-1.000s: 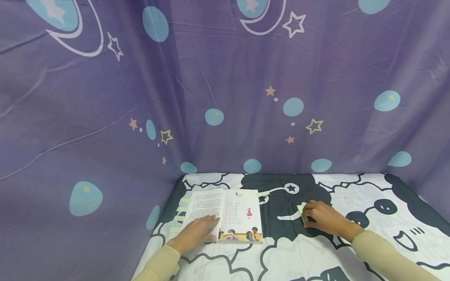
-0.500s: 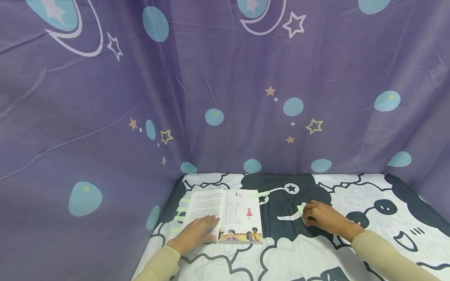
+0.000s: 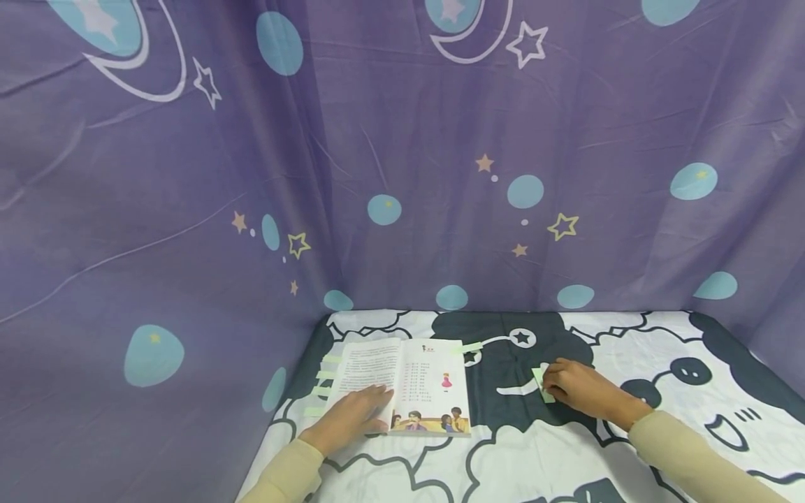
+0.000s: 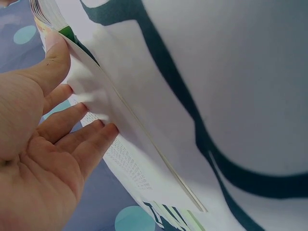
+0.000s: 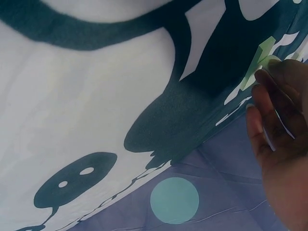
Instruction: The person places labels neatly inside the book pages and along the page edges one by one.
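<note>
Purple moon-and-star curtain [image 3: 409, 126] behind patterned cloth [image 3: 522, 468]

"Where could a hand come in over the cloth [image 3: 512, 464]?"
"From the near side, between the two sleeves [image 3: 685, 454], then up the strip between the book [image 3: 434, 388] and the green notes [image 3: 546, 395]."
"Anything in that strip?"
"One tab [image 3: 473, 346] juts in at the book's upper right."
"And from the left?"
"Tight. The left hand [image 3: 353, 413] covers the lower left page, more tabs stick out along that edge, and the curtain [image 3: 189, 279] hangs just beyond."
"Reaching the notes?"
"Their left side faces the gap; the right hand [image 3: 585, 391] blocks the right."
"From above?"
"Open over the right page."
</note>
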